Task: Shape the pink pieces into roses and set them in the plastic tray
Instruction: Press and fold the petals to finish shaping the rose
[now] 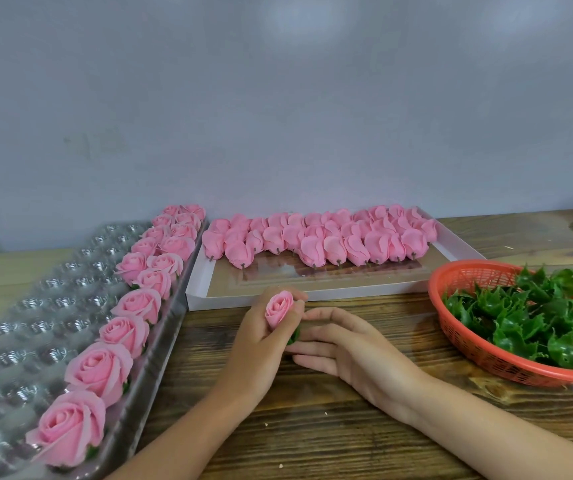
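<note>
My left hand [260, 336] grips a pink rose bud [279, 308] upright above the wooden table, fingers curled round it. My right hand [343, 344] touches the bud's green base [294, 336] with its fingertips, fingers nearly straight. The clear plastic tray [18, 327] lies at the left; several finished pink roses [98, 370] fill its right-hand columns. Several closed pink pieces [316, 239] lie in rows in a white box [312, 292] behind my hands.
A red basket [465, 334] of green leaf cups [534, 320] stands at the right. The grey wall rises right behind the box. Bare wooden table [312, 427] lies between my forearms.
</note>
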A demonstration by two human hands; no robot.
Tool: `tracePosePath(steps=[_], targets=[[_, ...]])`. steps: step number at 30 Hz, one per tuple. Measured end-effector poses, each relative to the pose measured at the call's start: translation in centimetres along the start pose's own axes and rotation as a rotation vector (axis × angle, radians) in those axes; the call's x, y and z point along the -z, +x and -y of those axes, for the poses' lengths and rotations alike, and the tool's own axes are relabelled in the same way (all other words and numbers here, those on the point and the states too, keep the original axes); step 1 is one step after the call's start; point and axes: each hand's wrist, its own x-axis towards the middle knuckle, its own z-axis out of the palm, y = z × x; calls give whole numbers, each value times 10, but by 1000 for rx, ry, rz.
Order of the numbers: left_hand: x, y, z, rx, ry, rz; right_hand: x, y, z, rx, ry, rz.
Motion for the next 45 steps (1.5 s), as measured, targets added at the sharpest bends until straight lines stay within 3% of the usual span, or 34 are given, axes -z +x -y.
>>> tracePosePath(steps=[9,16,22,33,45], targets=[[-1,-1,-3,-67,56,75,6,4,3,-40,-37,113],[-4,0,-1,-95,101,111,4,2,1,6,-25,77],[-3,-1,-4,-77,44,76,3,4,0,0,-4,8],[0,1,-2,-11,-107,24,7,3,0,9,70,40],[0,2,-2,-13,-100,-5,5,3,1,20,74,39]])
